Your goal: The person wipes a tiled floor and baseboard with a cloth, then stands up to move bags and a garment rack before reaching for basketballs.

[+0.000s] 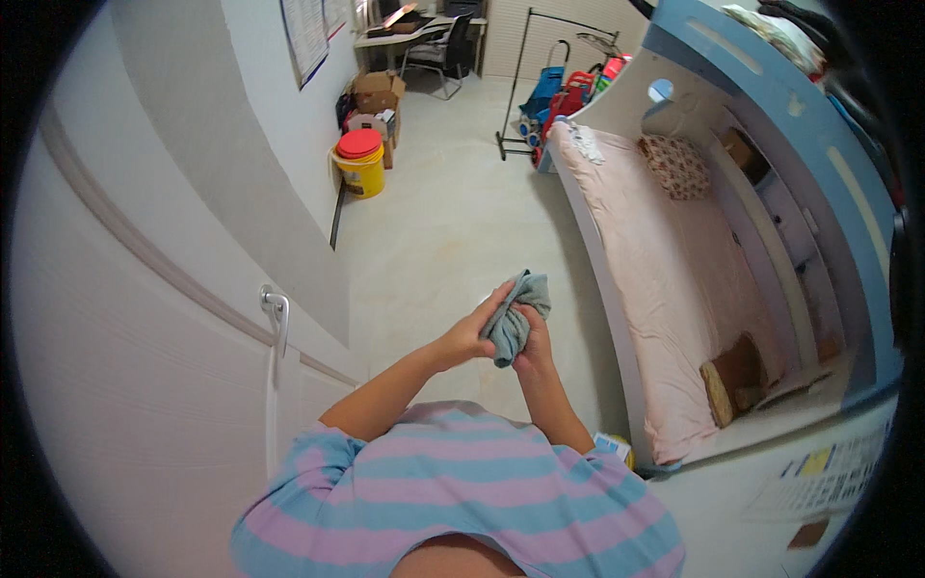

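Note:
A crumpled grey-green cloth (510, 329) is bunched between my two hands, held out in front of my chest above the tiled floor. My left hand (470, 329) grips its left side, fingers running up along the fabric and thumb beneath. On the other side, my right hand (535, 338) clasps the cloth, with some fingers pressed into its folds. Part of the cloth sticks out above the right hand. Folds hide some of my fingertips.
A white door (181, 404) with a metal lever handle (278, 314) is at left. To the right runs a bunk bed with a pink sheet (650, 274). Ahead are a yellow bucket (363, 177) with a red lid, cardboard boxes (379, 94), a black clothes rack (514, 94) and an office chair (444, 54).

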Motion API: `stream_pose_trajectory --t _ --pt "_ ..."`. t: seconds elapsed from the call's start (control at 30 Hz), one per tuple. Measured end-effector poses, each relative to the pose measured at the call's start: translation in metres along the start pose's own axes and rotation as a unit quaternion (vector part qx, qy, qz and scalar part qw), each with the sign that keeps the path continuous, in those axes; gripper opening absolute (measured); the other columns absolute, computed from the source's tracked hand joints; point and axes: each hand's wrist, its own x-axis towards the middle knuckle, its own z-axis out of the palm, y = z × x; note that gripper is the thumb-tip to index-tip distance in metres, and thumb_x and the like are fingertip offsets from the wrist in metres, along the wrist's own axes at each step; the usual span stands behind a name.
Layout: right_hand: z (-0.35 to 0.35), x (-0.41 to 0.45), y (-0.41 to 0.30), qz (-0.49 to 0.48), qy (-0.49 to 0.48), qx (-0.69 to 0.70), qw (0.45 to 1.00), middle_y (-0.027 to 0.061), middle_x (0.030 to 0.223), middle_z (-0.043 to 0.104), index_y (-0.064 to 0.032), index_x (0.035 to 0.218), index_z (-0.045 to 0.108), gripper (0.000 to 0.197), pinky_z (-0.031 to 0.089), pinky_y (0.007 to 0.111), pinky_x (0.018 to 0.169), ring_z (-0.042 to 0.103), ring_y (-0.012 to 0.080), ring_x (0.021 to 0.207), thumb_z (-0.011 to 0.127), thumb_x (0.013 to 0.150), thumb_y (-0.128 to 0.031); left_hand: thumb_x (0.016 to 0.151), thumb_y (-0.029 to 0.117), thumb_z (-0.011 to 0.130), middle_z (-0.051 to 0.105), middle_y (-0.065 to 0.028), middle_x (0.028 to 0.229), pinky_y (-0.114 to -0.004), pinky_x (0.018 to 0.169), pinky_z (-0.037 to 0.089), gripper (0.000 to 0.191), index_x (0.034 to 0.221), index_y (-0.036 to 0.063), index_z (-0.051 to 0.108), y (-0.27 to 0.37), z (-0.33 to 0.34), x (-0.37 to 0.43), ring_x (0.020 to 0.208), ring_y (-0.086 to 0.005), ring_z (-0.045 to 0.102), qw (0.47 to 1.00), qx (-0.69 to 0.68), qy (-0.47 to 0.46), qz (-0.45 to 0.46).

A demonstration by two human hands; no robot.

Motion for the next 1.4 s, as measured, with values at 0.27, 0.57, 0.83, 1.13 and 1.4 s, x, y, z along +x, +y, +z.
stream_pose_trajectory --t 0.27,0.57,0.83,1.13,1.4 --pt "0.046 0.118 0.0 -0.04 -0.005 -0.034 0.999 0.006 0.101 0.057 -0.0053 0.111 0.049 0.034 0.049 0.033 0.078 0.057 0.0183 0.091 0.06 0.082 -0.02 0.092 0.019 0.046 0.057 -0.0024 0.088 -0.022 0.075 0.041 0.019 0.101 0.0037 0.052 -0.052 -0.105 0.094 0.082 -0.0088 0.051 0.925 0.063 0.369 -0.057" --pt "0.051 0.253 -0.026 -0.105 0.018 -0.059 0.993 0.0081 0.113 0.055 -0.0059 0.118 0.046 0.048 0.043 0.035 0.091 0.054 0.0212 0.103 0.053 0.084 -0.039 0.093 0.035 0.041 0.055 -0.0029 0.087 -0.027 0.075 0.044 0.03 0.098 0.0071 0.052 -0.113 -0.238 0.233 0.082 -0.0115 0.053 0.955 -0.093 0.141 -0.245" --pt "0.078 0.365 -0.091 -0.049 -0.01 -0.006 0.999 0.0098 0.111 0.056 -0.0036 0.118 0.047 0.053 0.046 0.034 0.087 0.056 0.0214 0.099 0.051 0.085 -0.044 0.08 0.068 0.036 0.05 -0.0107 0.12 -0.035 0.096 0.04 0.078 0.126 0.0053 0.04 -0.113 -0.287 0.333 0.11 -0.0223 0.05 0.898 -0.342 0.079 -0.265" --pt "0.097 0.584 -0.162 -0.202 -0.061 -0.515 0.831 0.0185 0.134 0.034 -0.0025 0.125 0.042 0.062 0.023 0.038 0.103 0.032 0.0316 0.125 0.059 0.08 -0.041 0.072 0.077 0.033 0.053 -0.0095 0.117 -0.034 0.092 0.042 0.089 0.125 0.0068 0.043 -0.127 -0.413 0.474 0.107 -0.0213 0.053 0.892 -0.381 0.105 -0.22" --pt "0.143 0.743 -0.215 -0.279 -0.034 -0.626 0.727 0.0238 0.144 0.01 -0.0097 0.137 0.028 0.071 0.015 0.042 0.106 0.013 0.0348 0.134 0.061 0.079 -0.033 0.079 0.069 0.034 0.055 -0.0086 0.114 -0.034 0.087 0.045 0.077 0.124 0.0072 0.042 -0.147 -0.516 0.566 0.103 -0.0203 0.054 0.85 -0.347 0.359 -0.171"
